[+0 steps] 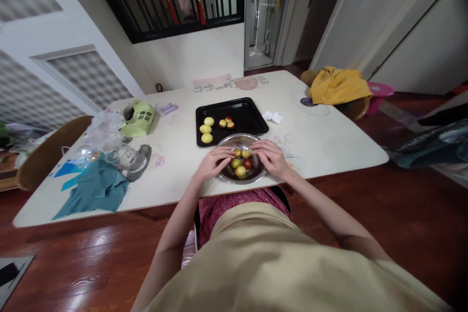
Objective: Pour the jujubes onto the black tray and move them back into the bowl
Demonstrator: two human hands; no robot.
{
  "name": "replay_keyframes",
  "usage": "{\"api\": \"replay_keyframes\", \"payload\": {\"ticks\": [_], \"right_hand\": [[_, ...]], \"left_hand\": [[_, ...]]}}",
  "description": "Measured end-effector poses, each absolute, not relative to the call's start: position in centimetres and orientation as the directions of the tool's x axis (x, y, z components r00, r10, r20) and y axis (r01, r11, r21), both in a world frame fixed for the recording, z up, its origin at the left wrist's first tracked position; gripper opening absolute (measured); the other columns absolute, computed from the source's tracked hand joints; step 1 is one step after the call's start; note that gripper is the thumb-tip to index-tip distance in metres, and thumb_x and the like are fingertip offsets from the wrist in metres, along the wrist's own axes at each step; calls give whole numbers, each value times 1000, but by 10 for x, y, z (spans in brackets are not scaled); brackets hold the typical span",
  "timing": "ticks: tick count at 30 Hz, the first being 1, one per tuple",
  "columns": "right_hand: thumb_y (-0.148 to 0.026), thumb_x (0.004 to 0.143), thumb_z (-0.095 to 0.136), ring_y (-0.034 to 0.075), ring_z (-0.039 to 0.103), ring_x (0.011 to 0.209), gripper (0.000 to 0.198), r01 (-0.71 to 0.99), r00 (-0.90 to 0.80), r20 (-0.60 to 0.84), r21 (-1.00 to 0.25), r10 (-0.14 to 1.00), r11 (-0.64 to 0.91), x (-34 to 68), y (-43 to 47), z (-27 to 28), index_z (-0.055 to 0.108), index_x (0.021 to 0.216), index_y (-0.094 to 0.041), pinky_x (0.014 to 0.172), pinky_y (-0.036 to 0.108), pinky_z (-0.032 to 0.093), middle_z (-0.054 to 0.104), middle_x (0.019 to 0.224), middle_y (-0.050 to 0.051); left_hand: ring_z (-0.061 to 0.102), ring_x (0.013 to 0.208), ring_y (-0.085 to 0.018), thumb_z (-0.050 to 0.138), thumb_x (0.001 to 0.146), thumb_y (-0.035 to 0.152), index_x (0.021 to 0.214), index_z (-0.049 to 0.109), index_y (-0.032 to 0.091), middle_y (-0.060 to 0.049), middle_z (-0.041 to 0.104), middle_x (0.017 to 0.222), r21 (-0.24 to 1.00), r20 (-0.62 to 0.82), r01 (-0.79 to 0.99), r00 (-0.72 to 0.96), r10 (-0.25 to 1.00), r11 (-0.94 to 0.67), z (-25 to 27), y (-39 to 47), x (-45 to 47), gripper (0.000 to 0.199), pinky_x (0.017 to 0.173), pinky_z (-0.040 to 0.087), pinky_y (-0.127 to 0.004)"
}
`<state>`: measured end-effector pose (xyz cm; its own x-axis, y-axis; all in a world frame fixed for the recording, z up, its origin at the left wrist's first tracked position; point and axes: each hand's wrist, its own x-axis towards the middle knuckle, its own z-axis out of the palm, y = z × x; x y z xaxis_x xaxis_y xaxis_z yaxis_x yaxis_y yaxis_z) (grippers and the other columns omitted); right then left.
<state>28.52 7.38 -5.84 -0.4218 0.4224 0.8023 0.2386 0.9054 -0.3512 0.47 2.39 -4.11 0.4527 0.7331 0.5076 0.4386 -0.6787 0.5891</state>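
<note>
A steel mixing bowl (239, 140) holding five round fruits (240, 171) (yellow-green, one reddish-brown) sits at the near edge of the white table (336, 141), between left hand (215, 163) and right hand (272, 157), whose fingers curl loosely over its rim, though whether they grip anything I cannot tell. Just beyond lies a black baking tray (239, 113) with yellow fruits (205, 129) and smaller red-and-yellow ones, a crumpled white tissue (273, 117) to its right, and a teal cloth (95, 187) well off to the left
</note>
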Motion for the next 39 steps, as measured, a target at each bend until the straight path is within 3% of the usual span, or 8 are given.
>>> {"api": "replay_keyframes", "payload": {"ticks": [5, 9, 17, 24, 34, 39], "right_hand": [[-29, 109, 55, 27, 73, 109, 26, 292, -420, 771, -384, 478, 876, 274, 121, -27, 81, 106, -22, 99, 48, 61, 81, 113, 11], [-24, 104, 59, 27, 72, 108, 21, 354, -515, 700, -352, 494, 867, 255, 170, -29, 79, 111, -21, 99, 47, 61, 79, 115, 11], [-15, 99, 65, 26, 71, 117, 29, 458, -723, 421, -301, 547, 837, 213, 228, -37, 76, 125, -18, 101, 39, 58, 75, 128, 12], [-17, 97, 70, 27, 72, 109, 35, 470, -817, 236, -253, 525, 845, 201, 245, -33, 73, 132, -19, 88, 33, 55, 72, 130, 12], [-13, 90, 75, 25, 70, 103, 40, 428, -835, 246, -271, 492, 862, 205, 245, -39, 67, 129, -16, 85, 31, 52, 70, 125, 13], [-13, 90, 70, 24, 68, 97, 33, 440, -757, 376, -313, 535, 842, 225, 230, -31, 68, 123, -17, 86, 33, 52, 70, 118, 11]], "left_hand": [[74, 129, -29, 53, 111, 35, 113, 82, 20, -13, 83, 122, 566, 531, 429, 463, 709, -704, -41, 24, 7, 33, 113, 56, -52], [74, 129, -29, 53, 111, 35, 114, 82, 20, -13, 83, 123, 553, 527, 443, 470, 708, -705, -43, 25, 7, 33, 113, 56, -52], [74, 129, -29, 53, 112, 34, 116, 81, 19, -13, 83, 123, 528, 547, 441, 478, 688, -726, -46, 26, 7, 32, 111, 57, -51], [74, 129, -30, 53, 112, 34, 116, 81, 20, -12, 82, 124, 528, 548, 435, 482, 684, -730, -47, 26, 6, 31, 111, 55, -51], [74, 129, -29, 50, 113, 35, 116, 81, 20, -13, 82, 125, 529, 529, 446, 492, 691, -722, -45, 25, 5, 35, 111, 55, -52], [74, 128, -29, 50, 113, 34, 116, 81, 21, -12, 82, 125, 525, 544, 437, 488, 683, -730, -46, 26, 5, 33, 111, 55, -51]]}}
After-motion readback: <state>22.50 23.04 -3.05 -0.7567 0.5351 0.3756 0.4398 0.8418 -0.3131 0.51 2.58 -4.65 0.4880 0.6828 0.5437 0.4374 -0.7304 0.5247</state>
